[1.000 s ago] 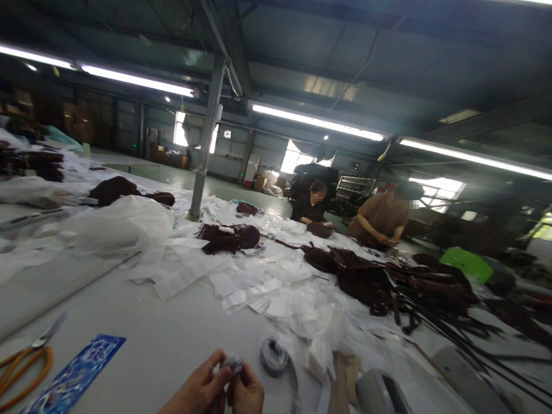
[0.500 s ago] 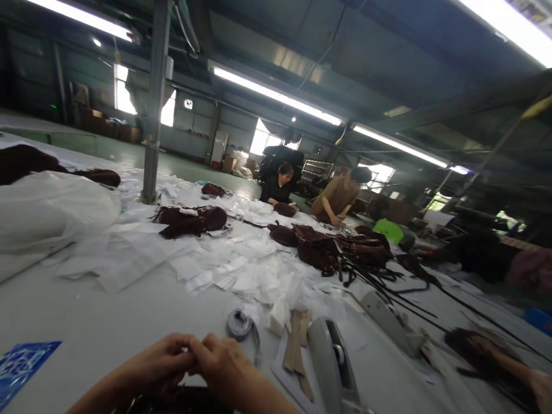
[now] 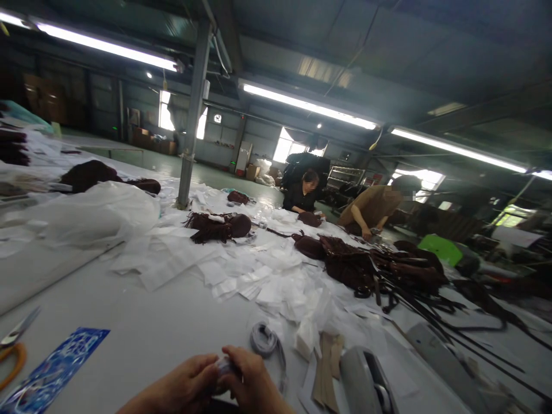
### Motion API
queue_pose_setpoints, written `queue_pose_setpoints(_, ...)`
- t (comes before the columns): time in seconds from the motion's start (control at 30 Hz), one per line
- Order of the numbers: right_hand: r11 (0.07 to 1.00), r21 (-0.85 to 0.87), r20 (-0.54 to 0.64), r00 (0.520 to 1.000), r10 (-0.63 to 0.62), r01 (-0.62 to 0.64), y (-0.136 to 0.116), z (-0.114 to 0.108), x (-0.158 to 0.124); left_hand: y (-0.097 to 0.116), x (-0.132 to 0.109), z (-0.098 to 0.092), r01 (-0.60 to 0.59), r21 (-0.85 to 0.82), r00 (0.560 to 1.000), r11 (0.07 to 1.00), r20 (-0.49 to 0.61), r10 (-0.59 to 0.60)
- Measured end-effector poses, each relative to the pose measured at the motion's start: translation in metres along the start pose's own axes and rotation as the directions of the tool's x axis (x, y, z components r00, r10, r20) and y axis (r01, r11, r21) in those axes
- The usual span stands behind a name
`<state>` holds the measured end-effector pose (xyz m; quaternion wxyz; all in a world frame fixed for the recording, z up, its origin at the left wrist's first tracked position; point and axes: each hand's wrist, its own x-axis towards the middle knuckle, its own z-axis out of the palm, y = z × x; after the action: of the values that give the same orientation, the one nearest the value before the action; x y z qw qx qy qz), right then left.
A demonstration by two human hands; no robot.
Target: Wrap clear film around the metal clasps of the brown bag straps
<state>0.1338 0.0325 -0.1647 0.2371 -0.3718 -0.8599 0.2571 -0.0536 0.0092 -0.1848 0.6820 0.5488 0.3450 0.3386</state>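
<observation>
My left hand [image 3: 185, 384] and my right hand [image 3: 250, 382] meet at the bottom edge of the view, fingers pinched together on a small pale object [image 3: 225, 364] that I cannot make out clearly. A coiled grey ribbon [image 3: 264, 338] lies on the white table [image 3: 150, 328] just beyond my right hand. Both hands are closed around the small object.
Orange-handled scissors [image 3: 12, 345] and a blue patterned card [image 3: 56, 371] lie at the left. A grey tape dispenser [image 3: 366, 385] sits at the right. White paper scraps [image 3: 267, 282], dark brown bags [image 3: 345, 267] and straps cover the middle. Two people [image 3: 371, 210] work at the far side.
The view swung right and then back left. My hands stay pinched together on the small object at the bottom of the view.
</observation>
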Motion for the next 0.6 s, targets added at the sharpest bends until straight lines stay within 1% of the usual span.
queue_pose_setpoints(0.07, 0.999, -0.036, 0.122, 0.992, 0.01, -0.006, -0.002, -0.009, 0.0, -0.002, 0.001, -0.002, -0.009, 0.021, 0.999, 1.0, 0.033, 0.008)
queue_pose_setpoints(0.13, 0.995, -0.101, 0.182, 0.983, 0.019, -0.001, -0.006, -0.017, 0.0, -0.001, 0.002, -0.005, -0.024, 0.031, 0.999, 0.999, 0.05, 0.023)
queue_pose_setpoints(0.2, 0.989, -0.149, 0.174, 0.984, 0.023, 0.003, -0.011, -0.021, 0.0, 0.002, 0.004, -0.006, -0.011, 0.031, 0.997, 0.999, 0.072, 0.009)
queue_pose_setpoints(0.23, 0.985, -0.171, 0.167, 0.986, 0.023, 0.006, -0.013, -0.021, -0.001, 0.004, 0.004, -0.005, 0.014, 0.032, 0.996, 0.999, 0.082, -0.017)
queue_pose_setpoints(0.3, 0.977, -0.211, 0.163, 0.987, 0.013, 0.022, -0.018, -0.017, -0.002, 0.007, 0.004, -0.002, 0.074, 0.051, 0.994, 0.996, 0.078, -0.078)
queue_pose_setpoints(0.33, 0.974, -0.225, 0.156, 0.988, 0.004, 0.031, -0.019, -0.013, -0.003, 0.007, 0.004, 0.0, 0.085, 0.071, 0.994, 0.994, 0.056, -0.089)
queue_pose_setpoints(0.4, 0.973, -0.23, 0.118, 0.993, -0.006, 0.033, -0.021, -0.005, -0.005, 0.003, 0.004, 0.003, 0.047, 0.119, 0.999, 0.992, -0.018, -0.045)
queue_pose_setpoints(0.47, 0.982, -0.19, 0.058, 0.998, 0.021, -0.009, -0.019, -0.002, -0.011, -0.009, 0.004, 0.001, -0.032, 0.173, 0.996, 0.984, -0.079, 0.046)
queue_pose_setpoints(0.5, 0.987, -0.153, 0.017, 0.998, 0.056, -0.052, -0.016, -0.005, -0.016, -0.017, 0.005, -0.001, -0.064, 0.197, 0.992, 0.978, -0.095, 0.084)
queue_pose_setpoints(0.53, 0.987, -0.114, -0.033, 0.994, 0.106, -0.109, -0.01, -0.011, -0.025, -0.026, 0.006, -0.004, -0.083, 0.212, 0.983, 0.974, -0.14, 0.115)
queue_pose_setpoints(0.57, 0.98, -0.088, -0.094, 0.981, 0.172, -0.18, -0.003, -0.02, -0.037, -0.033, 0.007, -0.008, -0.093, 0.224, 0.974, 0.97, -0.182, 0.135)
queue_pose_setpoints(0.6, 0.962, -0.076, -0.164, 0.954, 0.249, -0.264, 0.006, -0.031, -0.052, -0.04, 0.008, -0.012, -0.1, 0.227, 0.963, 0.969, -0.225, 0.152)
